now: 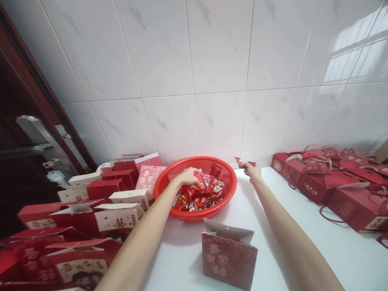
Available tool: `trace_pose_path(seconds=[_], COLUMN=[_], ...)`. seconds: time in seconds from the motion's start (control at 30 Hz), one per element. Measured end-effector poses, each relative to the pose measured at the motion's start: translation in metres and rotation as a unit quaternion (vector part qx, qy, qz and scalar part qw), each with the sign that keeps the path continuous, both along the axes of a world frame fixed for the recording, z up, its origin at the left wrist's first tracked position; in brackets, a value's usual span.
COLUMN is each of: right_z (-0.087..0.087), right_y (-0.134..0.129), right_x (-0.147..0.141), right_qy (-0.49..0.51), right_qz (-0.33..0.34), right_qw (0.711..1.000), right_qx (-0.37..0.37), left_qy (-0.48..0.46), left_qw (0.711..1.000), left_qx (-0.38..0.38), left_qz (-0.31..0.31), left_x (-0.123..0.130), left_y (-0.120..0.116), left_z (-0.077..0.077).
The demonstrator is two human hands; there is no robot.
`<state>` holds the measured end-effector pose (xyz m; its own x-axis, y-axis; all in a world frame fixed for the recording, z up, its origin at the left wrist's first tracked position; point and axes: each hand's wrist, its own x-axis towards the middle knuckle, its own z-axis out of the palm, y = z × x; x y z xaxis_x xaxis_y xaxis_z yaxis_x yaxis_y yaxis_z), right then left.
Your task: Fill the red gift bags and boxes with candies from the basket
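A red plastic basket (232, 184) holds a heap of wrapped candies (201, 201), mostly red. My left hand (188, 177) reaches in over its left side, its fingers curled onto a red wrapped candy (199, 179) at the top of the heap. Right of the basket, my right hand (254, 171) is raised above the white table, closed on small dark-red wrapped candies (240, 162); their exact number is hard to make out. In front of the basket stands a dark-red paper gift box (228, 258) with its top flaps open.
Several red and cream gift boxes (104, 188) with open tops crowd the left side. Closed red boxes (321, 188) with cord handles stand in rows at the right. Behind the white table (178, 250) rises a tiled wall (218, 125). A dark door with a metal handle (45, 141) is at far left.
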<state>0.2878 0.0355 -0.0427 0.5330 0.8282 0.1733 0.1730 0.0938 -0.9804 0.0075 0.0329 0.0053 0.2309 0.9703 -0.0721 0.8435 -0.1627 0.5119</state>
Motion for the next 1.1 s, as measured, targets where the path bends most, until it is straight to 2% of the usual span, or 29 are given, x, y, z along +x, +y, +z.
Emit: trace_pose_path(seconds=[0.13, 0.23, 0.37, 0.43, 0.5, 0.53, 0.6, 0.67, 0.73, 0.77, 0.8, 0.87, 0.93, 1.0, 1.07, 1.1], right_z=[0.032, 0.048, 0.051, 0.050, 0.048, 0.048, 0.048, 0.049, 0.051, 0.051, 0.052, 0.053, 0.053, 0.053, 0.052, 0.052], right_y=[-0.009, -0.017, -0.028, -0.032, -0.036, -0.039, -0.044, -0.051, -0.058, -0.062, -0.064, -0.067, -0.066, -0.062, -0.057, -0.054], right_x=[-0.022, -0.042, -0.066, -0.077, -0.085, -0.089, -0.096, -0.104, -0.111, -0.115, -0.117, -0.121, -0.121, -0.119, -0.115, -0.114], right_qy=[0.048, 0.055, 0.011, -0.048, -0.131, -0.178, -0.273, -0.373, -0.477, -0.523, -0.560, -0.601, -0.610, -0.604, -0.595, -0.589], right_qz=[0.069, 0.124, 0.188, 0.262, 0.358, 0.409, 0.503, 0.559, 0.546, 0.518, 0.477, 0.388, 0.311, 0.252, 0.205, 0.185], right_qw=[0.994, 0.986, 0.977, 0.960, 0.923, 0.894, 0.820, 0.737, 0.675, 0.656, 0.648, 0.657, 0.683, 0.713, 0.739, 0.750], right_qx=[0.075, 0.095, 0.098, 0.082, 0.054, 0.038, -0.003, -0.065, -0.136, -0.169, -0.198, -0.240, -0.256, -0.251, -0.241, -0.239], left_qy=[-0.032, -0.039, -0.004, 0.018, 0.038, 0.049, 0.076, 0.099, 0.110, 0.111, 0.109, 0.101, 0.087, 0.053, -0.005, -0.034], left_qw=[0.996, 0.984, 0.972, 0.971, 0.970, 0.970, 0.970, 0.970, 0.970, 0.969, 0.970, 0.969, 0.964, 0.963, 0.980, 0.991], left_qx=[0.056, 0.112, 0.150, 0.157, 0.158, 0.154, 0.141, 0.124, 0.106, 0.098, 0.093, 0.096, 0.132, 0.178, 0.173, 0.127], left_qz=[0.067, 0.134, 0.178, 0.181, 0.182, 0.182, 0.183, 0.185, 0.191, 0.195, 0.198, 0.204, 0.215, 0.194, 0.102, 0.035], left_x=[0.006, 0.006, 0.003, 0.002, 0.002, 0.003, 0.004, 0.006, 0.006, 0.006, 0.006, 0.005, 0.004, 0.003, 0.004, 0.005], left_y=[0.002, 0.003, 0.002, 0.001, 0.000, -0.001, -0.002, -0.005, -0.007, -0.008, -0.009, -0.009, -0.007, -0.005, -0.006, -0.007], left_z=[0.004, 0.007, 0.007, 0.007, 0.007, 0.007, 0.007, 0.007, 0.007, 0.007, 0.007, 0.007, 0.007, 0.008, 0.009, 0.009])
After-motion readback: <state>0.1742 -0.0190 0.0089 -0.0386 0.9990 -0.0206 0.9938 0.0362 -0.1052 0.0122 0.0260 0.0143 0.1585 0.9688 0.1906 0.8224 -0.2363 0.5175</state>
